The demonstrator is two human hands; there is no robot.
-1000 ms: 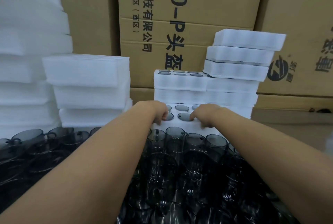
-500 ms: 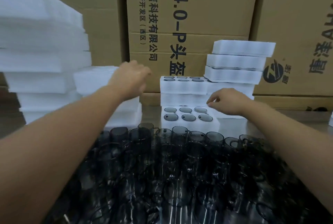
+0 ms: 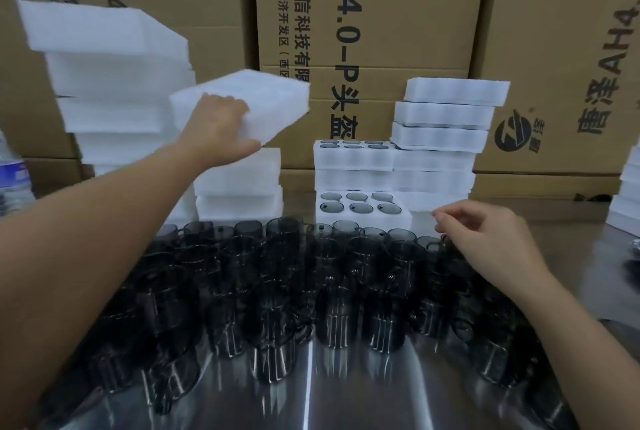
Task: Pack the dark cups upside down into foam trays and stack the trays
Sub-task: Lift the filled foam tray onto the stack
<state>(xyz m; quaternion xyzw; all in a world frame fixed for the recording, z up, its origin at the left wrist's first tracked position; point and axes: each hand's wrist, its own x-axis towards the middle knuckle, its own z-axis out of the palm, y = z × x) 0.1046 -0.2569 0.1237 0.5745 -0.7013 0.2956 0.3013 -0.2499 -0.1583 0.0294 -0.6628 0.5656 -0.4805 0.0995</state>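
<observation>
Several dark see-through cups [image 3: 277, 291] stand crowded on the shiny metal table. Behind them sits a white foam tray [image 3: 363, 221] whose holes hold upturned cups. My left hand [image 3: 218, 131] grips an empty foam tray [image 3: 263, 97] and holds it tilted in the air above the short foam pile [image 3: 239, 187]. My right hand [image 3: 485, 232] hovers over the cups at the right of the filled tray, fingers loosely curled, holding nothing. Filled trays [image 3: 353, 159] are stacked behind.
A tall pile of empty foam trays [image 3: 104, 76] rises at the left. More stacked trays [image 3: 446, 124] stand at centre right and others [image 3: 627, 201] at the right edge. Large cardboard boxes [image 3: 398, 31] wall the back. A plastic bottle [image 3: 14, 176] stands at far left.
Both hands left the filled tray. My left hand went up and left to the foam pile and lifted an empty tray. My right hand drew back to the right and lower.
</observation>
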